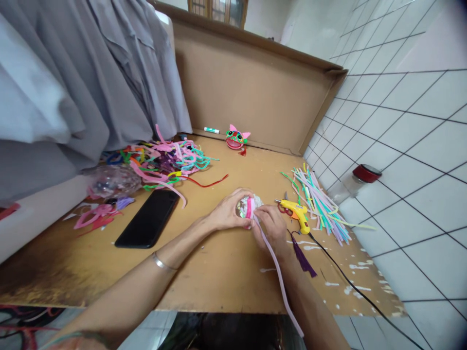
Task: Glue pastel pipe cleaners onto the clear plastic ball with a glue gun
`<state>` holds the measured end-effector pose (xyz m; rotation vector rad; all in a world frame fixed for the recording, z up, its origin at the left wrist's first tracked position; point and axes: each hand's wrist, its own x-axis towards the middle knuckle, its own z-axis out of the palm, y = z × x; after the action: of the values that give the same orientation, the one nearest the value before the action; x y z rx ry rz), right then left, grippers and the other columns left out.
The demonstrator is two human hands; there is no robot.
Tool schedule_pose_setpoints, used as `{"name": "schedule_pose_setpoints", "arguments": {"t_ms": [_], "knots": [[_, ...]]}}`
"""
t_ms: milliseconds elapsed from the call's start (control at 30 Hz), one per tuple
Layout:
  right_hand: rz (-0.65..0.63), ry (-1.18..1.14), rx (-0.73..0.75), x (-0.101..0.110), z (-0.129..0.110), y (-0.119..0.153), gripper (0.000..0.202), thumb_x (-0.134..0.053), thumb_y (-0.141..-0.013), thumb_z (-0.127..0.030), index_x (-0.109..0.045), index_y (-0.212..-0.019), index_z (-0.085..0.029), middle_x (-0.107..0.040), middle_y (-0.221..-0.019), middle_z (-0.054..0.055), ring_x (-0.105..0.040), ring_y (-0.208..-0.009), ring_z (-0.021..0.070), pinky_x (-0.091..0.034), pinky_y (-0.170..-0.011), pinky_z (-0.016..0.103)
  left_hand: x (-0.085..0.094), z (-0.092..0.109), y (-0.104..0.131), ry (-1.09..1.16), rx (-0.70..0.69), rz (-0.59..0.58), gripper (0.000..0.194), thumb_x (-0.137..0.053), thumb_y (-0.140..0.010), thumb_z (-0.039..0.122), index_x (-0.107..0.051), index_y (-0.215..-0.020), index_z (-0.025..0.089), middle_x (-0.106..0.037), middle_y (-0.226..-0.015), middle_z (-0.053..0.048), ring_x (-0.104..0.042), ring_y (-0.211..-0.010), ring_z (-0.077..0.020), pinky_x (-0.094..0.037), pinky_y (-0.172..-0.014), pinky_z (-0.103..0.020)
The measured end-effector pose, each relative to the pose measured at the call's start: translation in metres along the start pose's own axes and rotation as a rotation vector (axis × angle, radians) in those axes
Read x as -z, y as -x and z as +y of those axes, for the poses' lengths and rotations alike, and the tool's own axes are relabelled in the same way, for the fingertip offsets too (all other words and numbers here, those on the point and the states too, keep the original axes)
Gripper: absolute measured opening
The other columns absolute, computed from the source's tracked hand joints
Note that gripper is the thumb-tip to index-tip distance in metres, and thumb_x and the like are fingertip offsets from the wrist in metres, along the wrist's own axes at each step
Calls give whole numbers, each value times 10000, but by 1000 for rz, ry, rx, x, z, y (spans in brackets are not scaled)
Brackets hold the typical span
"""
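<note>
My left hand is wrapped round a small shiny, rounded piece with a bright pink band across it. Thumb and fingers of my right hand are closed on a pale lilac pipe cleaner, pressing it against that piece beside the pink band. The pipe cleaner's long loose end hangs over my right forearm toward the table's front edge. A yellow glue gun lies just right of my right hand, with scissors partly behind its nozzle. Near my right wrist rests a purple tassel.
Loose pipe cleaners lie at right, and a tangled colourful heap at left. A black phone lies by my left forearm. A decorated animal face and a glue stick sit by the cardboard wall. The gun's cord runs rightward.
</note>
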<state>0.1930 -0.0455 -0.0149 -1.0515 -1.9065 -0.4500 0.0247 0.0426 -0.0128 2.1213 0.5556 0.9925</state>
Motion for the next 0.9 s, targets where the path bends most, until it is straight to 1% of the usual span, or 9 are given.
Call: {"name": "schedule_pose_setpoints", "arguments": {"t_ms": [233, 367, 433, 567, 667, 767, 900], "knots": [[-8, 8, 13, 2, -1, -1, 172, -569, -853, -165, -591, -1022, -187, -627, -930, 96, -593, -869, 208, -537, -753, 344, 2, 1, -2, -24, -26, -15, 530, -783, -648, 297, -541, -1111, 207, -569, -1236, -109, -564, -1170, -279, -436, -1051, -433], [-6, 3, 1, 3, -4, -3, 155, -560, -861, -167, -593, -1012, -181, -624, -921, 93, -584, -877, 208, -534, -763, 348, 3, 4, -3, -48, -26, -49, 530, -766, -662, 314, -524, -1120, 207, -555, -1243, -105, -549, -1193, -280, -439, -1054, -433], [-6, 0, -4, 3, -4, -3, 156, -557, -860, -167, -595, -1011, -181, -626, -930, 97, -583, -880, 210, -534, -762, 348, 4, 7, -2, -60, 13, -67, 574, -769, -658, 326, -503, -1153, 211, -552, -1247, -101, -552, -1182, -280, -445, -1047, -441], [6, -3, 1, 3, -3, -4, 157, -558, -852, -161, -603, -1001, -176, -628, -914, 99, -586, -863, 213, -533, -754, 349, 6, 11, -1, -70, 146, -98, 773, -779, -636, 331, -401, -1299, 204, -559, -1234, -99, -579, -1113, -272, -470, -1010, -452], [-1, -11, -11, 2, -2, -3, 168, -559, -847, -165, -611, -1006, -177, -633, -928, 103, -592, -874, 217, -535, -768, 355, 5, 10, -1, -43, 182, -98, 847, -791, -605, 316, -376, -1331, 182, -538, -1269, -117, -560, -1158, -285, -449, -1039, -459], [-3, -18, -16, 2, -1, -2, 183, -551, -845, -166, -618, -1015, -177, -639, -932, 106, -597, -890, 223, -534, -773, 361, 2, 8, -2, -30, 179, -78, 809, -795, -589, 296, -418, -1298, 194, -549, -1237, -98, -562, -1138, -279, -452, -1031, -455], [19, -14, 7, 1, -2, -3, 176, -548, -849, -174, -622, -1009, -180, -638, -910, 102, -595, -862, 221, -530, -757, 357, 1, 7, -2, -27, 158, -56, 744, -787, -588, 271, -454, -1250, 206, -559, -1188, -77, -572, -1089, -263, -467, -1003, -440]]}}
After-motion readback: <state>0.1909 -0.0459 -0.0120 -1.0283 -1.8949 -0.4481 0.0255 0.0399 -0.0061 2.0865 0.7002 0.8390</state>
